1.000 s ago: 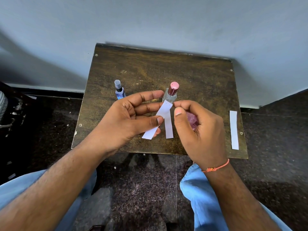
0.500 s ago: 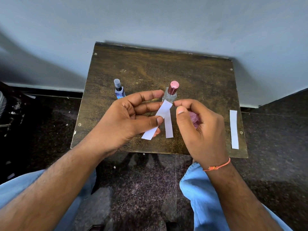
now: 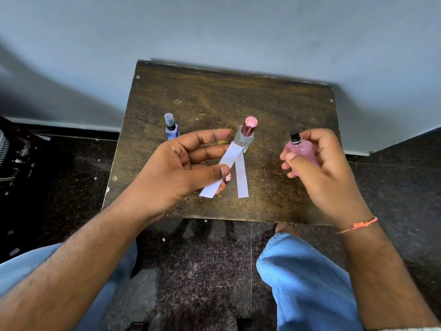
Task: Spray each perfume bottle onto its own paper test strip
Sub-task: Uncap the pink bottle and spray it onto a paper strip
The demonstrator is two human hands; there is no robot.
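Head view. My left hand (image 3: pixel 176 168) pinches a white paper test strip (image 3: pixel 223 170) between thumb and lower fingers; the index and middle fingers extend forward, straight, above the strip. The strip is held off the dark brown worn wooden tabletop (image 3: pixel 238 99) and slants from lower left to upper right. Its upper end lies just in front of the clear square glass perfume bottle with the metallic pink cap (image 3: pixel 245 136), which stands upright on the table. A small pink cap (image 3: pixel 227 177) is tucked under my left thumb tip, beside the strip.

A second white paper strip (image 3: pixel 241 177) lies flat on the table, running from the base of the clear bottle toward me. Its far end is overlapped by the held strip.

My right hand (image 3: pixel 324 173) grips a round pink glass perfume bottle with a black spray nozzle (image 3: pixel 301 150). The fingers are curled round its body, thumb across the front. The bottle is held upright above the table, uncapped, to the right of the clear bottle and well apart from the held strip.

A small blue glitter spray bottle with a translucent grey cap (image 3: pixel 171 127) stands upright on the table at the left, just behind my left hand.

An orange thread bracelet (image 3: pixel 358 225) circles my right wrist.
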